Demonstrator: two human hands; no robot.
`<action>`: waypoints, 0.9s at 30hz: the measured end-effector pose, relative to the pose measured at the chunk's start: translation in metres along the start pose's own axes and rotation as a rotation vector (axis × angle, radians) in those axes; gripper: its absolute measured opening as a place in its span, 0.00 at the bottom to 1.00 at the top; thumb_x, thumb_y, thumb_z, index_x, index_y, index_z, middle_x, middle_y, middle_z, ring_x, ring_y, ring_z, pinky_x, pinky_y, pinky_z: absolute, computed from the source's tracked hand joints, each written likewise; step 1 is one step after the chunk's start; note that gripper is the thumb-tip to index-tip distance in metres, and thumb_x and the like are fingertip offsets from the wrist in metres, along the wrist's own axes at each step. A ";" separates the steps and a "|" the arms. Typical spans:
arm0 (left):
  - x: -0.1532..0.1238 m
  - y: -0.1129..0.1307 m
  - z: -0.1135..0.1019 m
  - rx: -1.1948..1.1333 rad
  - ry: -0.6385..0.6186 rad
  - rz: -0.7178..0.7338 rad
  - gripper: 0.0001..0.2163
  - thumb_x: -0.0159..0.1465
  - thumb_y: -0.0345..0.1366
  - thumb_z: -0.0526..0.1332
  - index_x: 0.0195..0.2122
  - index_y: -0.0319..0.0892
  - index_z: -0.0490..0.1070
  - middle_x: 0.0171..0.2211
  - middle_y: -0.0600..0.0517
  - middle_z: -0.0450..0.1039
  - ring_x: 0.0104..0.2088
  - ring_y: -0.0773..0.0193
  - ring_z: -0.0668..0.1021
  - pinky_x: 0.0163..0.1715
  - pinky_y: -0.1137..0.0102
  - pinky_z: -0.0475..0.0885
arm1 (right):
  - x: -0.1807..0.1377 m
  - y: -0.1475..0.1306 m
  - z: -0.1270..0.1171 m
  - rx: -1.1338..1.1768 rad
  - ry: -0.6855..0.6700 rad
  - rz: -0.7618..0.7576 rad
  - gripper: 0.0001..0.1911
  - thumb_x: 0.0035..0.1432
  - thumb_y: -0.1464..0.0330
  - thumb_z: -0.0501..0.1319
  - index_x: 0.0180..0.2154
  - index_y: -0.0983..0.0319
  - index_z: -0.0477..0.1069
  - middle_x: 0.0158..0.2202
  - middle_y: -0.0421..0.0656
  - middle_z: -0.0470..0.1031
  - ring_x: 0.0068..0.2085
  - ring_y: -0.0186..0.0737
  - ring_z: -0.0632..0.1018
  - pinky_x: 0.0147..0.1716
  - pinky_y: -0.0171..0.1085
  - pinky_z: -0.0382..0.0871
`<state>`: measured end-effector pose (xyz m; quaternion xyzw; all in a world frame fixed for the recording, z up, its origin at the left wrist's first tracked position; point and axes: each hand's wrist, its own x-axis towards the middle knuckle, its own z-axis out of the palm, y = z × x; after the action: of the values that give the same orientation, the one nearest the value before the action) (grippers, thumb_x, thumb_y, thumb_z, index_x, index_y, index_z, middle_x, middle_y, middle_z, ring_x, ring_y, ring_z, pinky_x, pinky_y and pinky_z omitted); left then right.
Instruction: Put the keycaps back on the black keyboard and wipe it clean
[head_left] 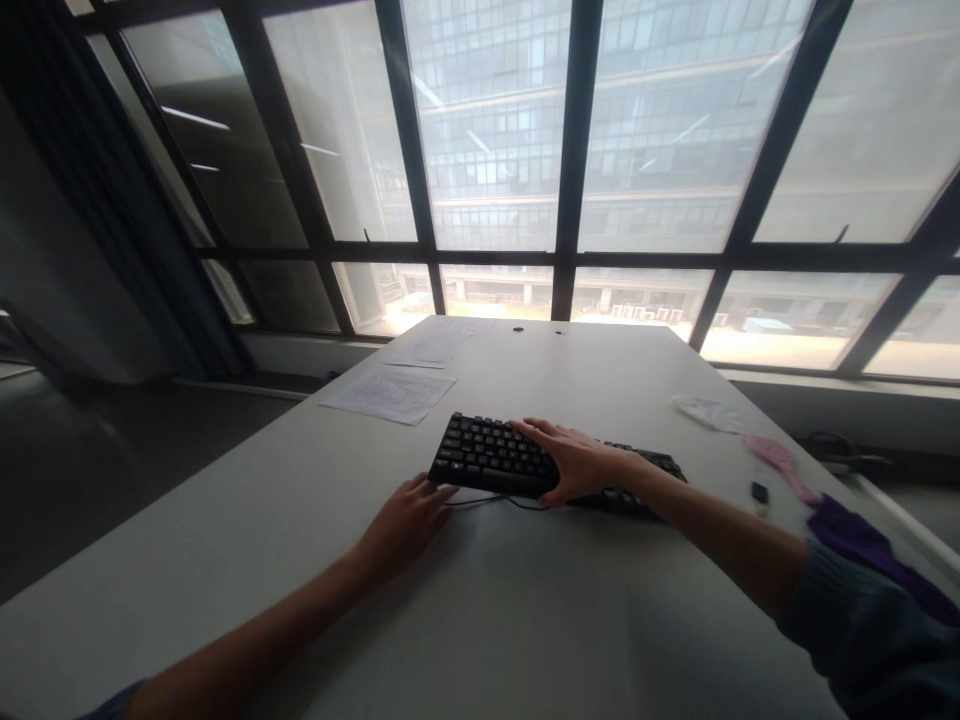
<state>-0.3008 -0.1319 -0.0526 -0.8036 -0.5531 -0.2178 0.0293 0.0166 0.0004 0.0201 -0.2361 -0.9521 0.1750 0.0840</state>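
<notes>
A black keyboard (480, 452) is above the white table, its near edge tilted up and its left end toward me. My right hand (581, 462) reaches across its middle, thumb at the near edge and fingers over the keys toward the far edge, gripping it. My left hand (412, 515) is low by the keyboard's near left corner, fingers curled together. A thin black cable (487, 499) runs below the keyboard's near edge into those fingers; their exact hold is partly hidden.
Printed paper sheets (390, 392) lie on the white table (525, 620) at the left. Along its right side are a clear plastic wrapper (709, 412), a pink item (780, 462), a small black-and-white object (760, 495) and purple cloth (862, 535). Large windows stand behind.
</notes>
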 end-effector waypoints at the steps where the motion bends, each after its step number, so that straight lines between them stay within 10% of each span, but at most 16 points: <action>1: -0.008 -0.010 -0.006 -0.040 0.029 -0.084 0.14 0.68 0.36 0.57 0.52 0.45 0.77 0.53 0.43 0.77 0.53 0.50 0.78 0.53 0.54 0.75 | 0.001 -0.002 0.003 -0.003 -0.014 -0.002 0.66 0.44 0.52 0.74 0.73 0.47 0.34 0.74 0.49 0.43 0.68 0.65 0.61 0.64 0.55 0.57; 6: -0.015 -0.039 -0.021 -0.354 0.076 -0.511 0.23 0.66 0.48 0.55 0.53 0.37 0.77 0.49 0.42 0.80 0.50 0.48 0.81 0.54 0.57 0.75 | 0.013 -0.011 0.022 -0.059 -0.098 -0.021 0.66 0.42 0.52 0.75 0.73 0.45 0.37 0.74 0.50 0.43 0.67 0.71 0.61 0.63 0.60 0.56; 19: 0.016 -0.029 -0.025 -0.674 -0.096 -0.621 0.36 0.55 0.61 0.63 0.55 0.35 0.73 0.51 0.36 0.78 0.48 0.44 0.82 0.47 0.56 0.78 | -0.008 -0.011 0.033 -0.026 -0.007 -0.011 0.57 0.52 0.44 0.67 0.73 0.48 0.40 0.74 0.51 0.44 0.69 0.67 0.59 0.65 0.60 0.53; 27: 0.022 0.024 -0.014 -0.053 0.010 0.118 0.36 0.59 0.47 0.68 0.68 0.49 0.60 0.65 0.42 0.64 0.64 0.44 0.67 0.62 0.49 0.66 | 0.022 0.068 0.013 0.242 0.204 0.416 0.35 0.71 0.47 0.42 0.67 0.63 0.59 0.65 0.56 0.66 0.65 0.54 0.67 0.64 0.49 0.59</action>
<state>-0.2772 -0.1258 -0.0264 -0.8343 -0.4986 -0.2342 0.0237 0.0230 0.0637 -0.0154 -0.4313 -0.8419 0.2764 0.1697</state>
